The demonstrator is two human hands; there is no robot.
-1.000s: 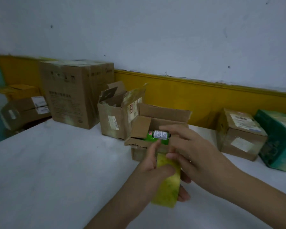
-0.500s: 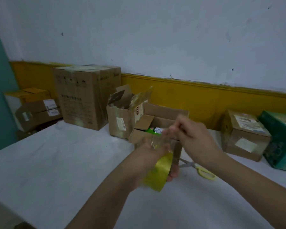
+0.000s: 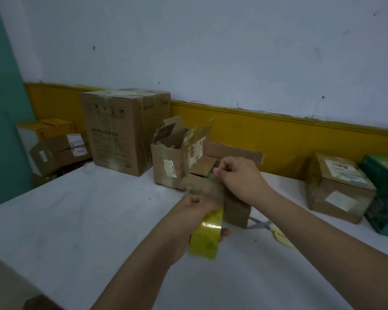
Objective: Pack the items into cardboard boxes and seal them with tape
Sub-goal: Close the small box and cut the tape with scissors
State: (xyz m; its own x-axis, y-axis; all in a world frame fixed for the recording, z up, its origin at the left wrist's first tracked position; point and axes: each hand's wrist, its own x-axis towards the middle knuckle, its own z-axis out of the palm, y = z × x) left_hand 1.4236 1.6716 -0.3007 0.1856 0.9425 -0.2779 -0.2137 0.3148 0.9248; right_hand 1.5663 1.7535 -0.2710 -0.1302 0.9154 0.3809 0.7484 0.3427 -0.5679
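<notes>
A yellowish roll of clear tape (image 3: 207, 237) is gripped in my left hand (image 3: 194, 217) just in front of a small open cardboard box (image 3: 235, 209) on the white table (image 3: 76, 220). My right hand (image 3: 235, 177) pinches the free end of the tape (image 3: 213, 191) and holds it stretched up over the box's front flap. Something green shows inside the box, mostly hidden behind my right hand. The box's back and left flaps stand open.
Yellow-handled scissors (image 3: 276, 232) lie right of the small box. Another open box (image 3: 168, 162) and a tall sealed carton (image 3: 121, 130) stand behind it. A taped box (image 3: 336, 189) and a green box (image 3: 383, 195) sit at the right; more boxes are stacked far left.
My right hand has drawn the tape end up and away from the roll, lengthening the strip. My left hand with the roll has dropped lower. The view has swung slightly left.
</notes>
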